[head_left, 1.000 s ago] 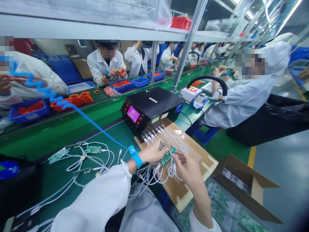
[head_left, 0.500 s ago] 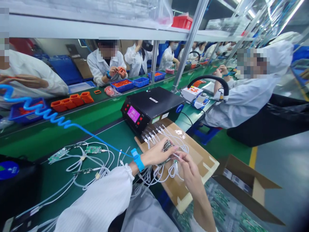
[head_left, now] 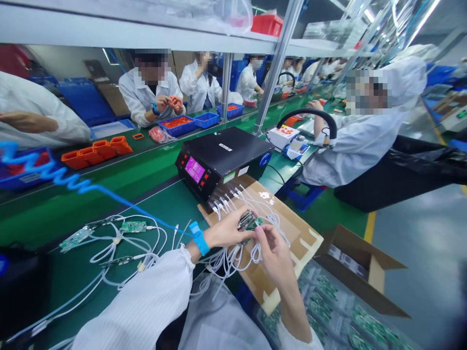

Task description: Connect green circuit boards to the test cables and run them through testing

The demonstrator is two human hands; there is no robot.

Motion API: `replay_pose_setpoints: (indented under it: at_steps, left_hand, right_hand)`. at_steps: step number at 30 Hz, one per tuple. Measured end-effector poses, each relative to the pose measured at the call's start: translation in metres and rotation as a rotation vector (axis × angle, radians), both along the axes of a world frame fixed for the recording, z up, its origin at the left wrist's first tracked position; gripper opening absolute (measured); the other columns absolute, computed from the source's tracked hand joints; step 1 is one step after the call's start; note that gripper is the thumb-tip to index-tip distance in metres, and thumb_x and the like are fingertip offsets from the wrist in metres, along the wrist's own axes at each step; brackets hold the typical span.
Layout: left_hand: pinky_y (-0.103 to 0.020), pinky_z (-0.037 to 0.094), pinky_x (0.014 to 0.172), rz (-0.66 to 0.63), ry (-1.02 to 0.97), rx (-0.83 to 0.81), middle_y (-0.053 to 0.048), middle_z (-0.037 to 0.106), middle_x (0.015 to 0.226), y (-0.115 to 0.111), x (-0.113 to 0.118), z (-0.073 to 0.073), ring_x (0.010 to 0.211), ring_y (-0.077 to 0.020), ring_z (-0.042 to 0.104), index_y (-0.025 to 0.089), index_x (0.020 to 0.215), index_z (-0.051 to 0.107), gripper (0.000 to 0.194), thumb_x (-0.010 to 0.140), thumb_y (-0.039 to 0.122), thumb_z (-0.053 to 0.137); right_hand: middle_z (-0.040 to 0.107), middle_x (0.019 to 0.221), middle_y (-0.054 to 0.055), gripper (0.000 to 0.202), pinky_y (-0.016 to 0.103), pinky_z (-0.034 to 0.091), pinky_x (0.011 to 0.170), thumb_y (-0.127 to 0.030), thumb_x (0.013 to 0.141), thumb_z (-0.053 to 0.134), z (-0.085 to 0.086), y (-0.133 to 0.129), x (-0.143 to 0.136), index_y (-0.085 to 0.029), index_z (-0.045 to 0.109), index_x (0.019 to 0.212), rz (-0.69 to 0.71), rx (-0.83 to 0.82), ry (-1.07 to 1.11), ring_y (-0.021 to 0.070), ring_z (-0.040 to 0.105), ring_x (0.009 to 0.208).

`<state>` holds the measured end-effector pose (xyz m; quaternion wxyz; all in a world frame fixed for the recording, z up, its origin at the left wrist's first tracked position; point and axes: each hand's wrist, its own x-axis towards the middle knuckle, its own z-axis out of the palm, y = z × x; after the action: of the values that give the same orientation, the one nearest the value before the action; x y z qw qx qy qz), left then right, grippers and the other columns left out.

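Our left hand (head_left: pixel 231 229) grips the board (head_left: pixel 249 221), tilted, partly hidden by its fingers. Right hand (head_left: pixel 273 245) pinches at the board's near edge; can't tell what's between those fingertips. White cables (head_left: pixel 233 262) below the fingers.

One view serves this station: the camera worn on your head, facing forward and down from above your lap. Your left hand (head_left: pixel 228 231) and right hand (head_left: pixel 275 250) appear near, just below and right of centre, with your sleeves entering from the bottom edge. The green desk (head_left: pixel 153 199) runs obliquely across the view. The black unit (head_left: pixel 228 150) sits just beyond your hands; the shelf (head_left: pixel 146 41) crosses the top, sloping down rightward. Coverage is wide, reaching distant co-workers (head_left: pixel 248 80) and the floor (head_left: pixel 404 214) at right.
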<state>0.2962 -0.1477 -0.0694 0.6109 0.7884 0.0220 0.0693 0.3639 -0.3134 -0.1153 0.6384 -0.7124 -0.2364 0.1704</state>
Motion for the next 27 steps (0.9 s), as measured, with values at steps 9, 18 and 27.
replay_pose_setpoints:
  at_steps: [9,18,27]
  left_hand:
    - [-0.034,0.051,0.082,-0.21,0.202,0.043,-0.001,0.066,0.095,0.028,-0.008,-0.008,0.084,-0.0186,0.062,0.02,0.131,0.057,0.069,0.073,0.041,0.09]
    - [-0.034,0.051,0.08,-0.036,0.113,-0.106,-0.002,0.066,0.091,0.006,-0.008,0.013,0.082,-0.0178,0.065,0.021,0.115,0.057,0.056,0.088,0.068,0.068]
    - [-0.028,0.05,0.061,0.018,0.075,-0.224,0.005,0.057,0.063,-0.029,-0.002,0.003,0.059,-0.0158,0.064,0.023,0.107,0.05,0.052,0.098,0.074,0.047]
  right_hand:
    - [0.066,0.066,0.001,0.048,0.032,0.051,0.063,-0.07,0.087,0.068,0.009,0.001,0.0,-0.022,0.06,0.09,-0.151,0.002,0.023,0.0194,0.063,0.064]
    - [0.067,0.078,0.002,0.036,0.032,0.054,0.073,-0.057,0.099,0.059,0.023,-0.003,-0.012,-0.023,0.058,0.088,0.029,0.169,0.024,0.0176,0.064,0.073]
    - [0.058,0.067,-0.002,0.038,0.029,0.047,0.059,-0.056,0.102,0.053,0.02,0.006,-0.018,-0.024,0.057,0.083,0.085,0.161,0.035,0.0152,0.053,0.06]
